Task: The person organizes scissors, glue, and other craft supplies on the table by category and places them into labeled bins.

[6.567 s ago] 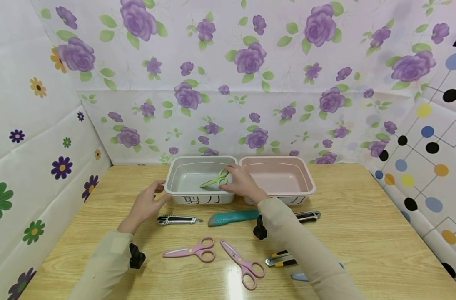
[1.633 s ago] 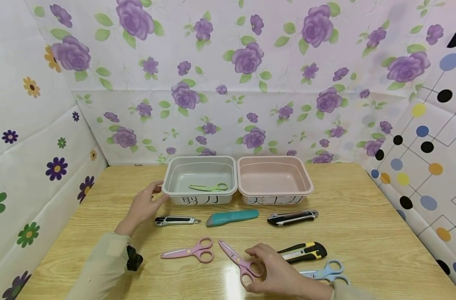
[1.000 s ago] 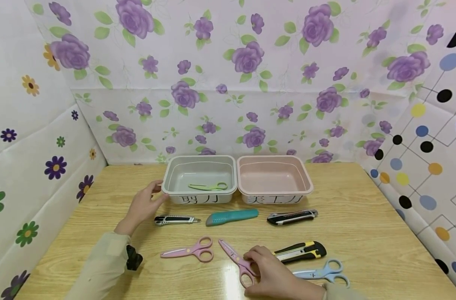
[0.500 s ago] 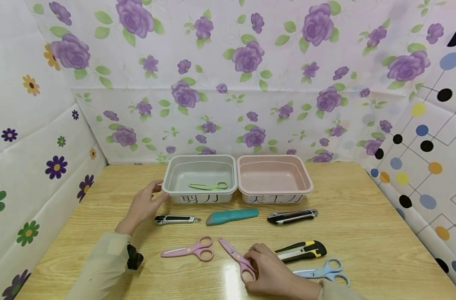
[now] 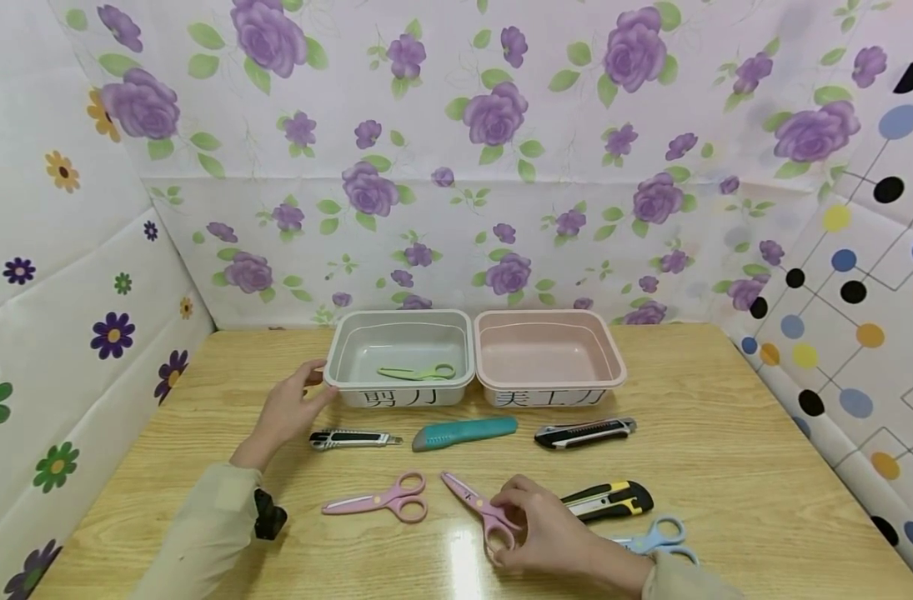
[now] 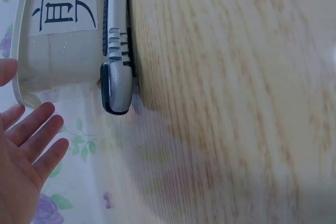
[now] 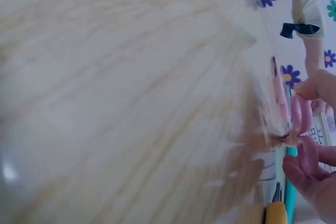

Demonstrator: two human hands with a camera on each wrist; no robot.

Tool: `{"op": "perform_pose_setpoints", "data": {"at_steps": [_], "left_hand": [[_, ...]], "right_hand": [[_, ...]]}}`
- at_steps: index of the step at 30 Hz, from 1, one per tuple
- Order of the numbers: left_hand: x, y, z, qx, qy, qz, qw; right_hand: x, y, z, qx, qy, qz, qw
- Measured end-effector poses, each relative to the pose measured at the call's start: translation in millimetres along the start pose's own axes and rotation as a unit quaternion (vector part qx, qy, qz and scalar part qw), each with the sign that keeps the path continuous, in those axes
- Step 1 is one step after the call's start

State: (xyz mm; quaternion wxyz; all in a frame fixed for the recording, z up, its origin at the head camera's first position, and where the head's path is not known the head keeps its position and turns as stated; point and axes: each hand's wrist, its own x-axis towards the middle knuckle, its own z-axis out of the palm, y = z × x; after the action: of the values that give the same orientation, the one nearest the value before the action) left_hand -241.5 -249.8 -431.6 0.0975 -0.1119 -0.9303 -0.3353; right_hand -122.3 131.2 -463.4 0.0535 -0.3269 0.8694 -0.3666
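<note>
My right hand (image 5: 549, 533) pinches the ring handles of a pair of pink scissors (image 5: 465, 495), its blades pointing away and to the left. The right wrist view shows thumb and fingers on the pink scissors' (image 7: 301, 113) two rings, with the rings raised off the table. At the left end of the grey bin (image 5: 399, 387), my left hand (image 5: 287, 412) rests by the rim, fingers loosely extended, as the left wrist view of the hand (image 6: 23, 161) also shows. Small green scissors (image 5: 414, 373) lie inside that bin. Another pair of pink scissors (image 5: 373, 502) lies on the table.
A pink bin (image 5: 549, 386) stands against the grey one. In front lie a silver-black utility knife (image 5: 351, 439), a teal cutter (image 5: 464, 433) and a black cutter (image 5: 585, 433). A yellow-black cutter (image 5: 614, 500) and blue scissors (image 5: 664, 537) lie beside my right hand.
Earlier my right hand held the green scissors over the grey bin, where they now lie. It has since reached the pink scissors, gripped them and shifted them slightly. My left hand stays put.
</note>
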Motion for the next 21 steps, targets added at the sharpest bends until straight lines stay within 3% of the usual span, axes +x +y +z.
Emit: {"op": "perform_pose_setpoints", "data": {"at_steps": [14, 21], "left_hand": [[-0.4, -1.6, 0.3, -0.004, 0.006, 0.018, 0.9998], [0.3, -1.7, 0.6, 0.002, 0.005, 0.013, 0.9999]], "right_hand": [[2.7, 0.2, -7.0, 0.11, -0.017, 0.083, 0.9904], [3.8, 1.3, -10.8, 0.174, -0.031, 0.13, 0.9756]]}}
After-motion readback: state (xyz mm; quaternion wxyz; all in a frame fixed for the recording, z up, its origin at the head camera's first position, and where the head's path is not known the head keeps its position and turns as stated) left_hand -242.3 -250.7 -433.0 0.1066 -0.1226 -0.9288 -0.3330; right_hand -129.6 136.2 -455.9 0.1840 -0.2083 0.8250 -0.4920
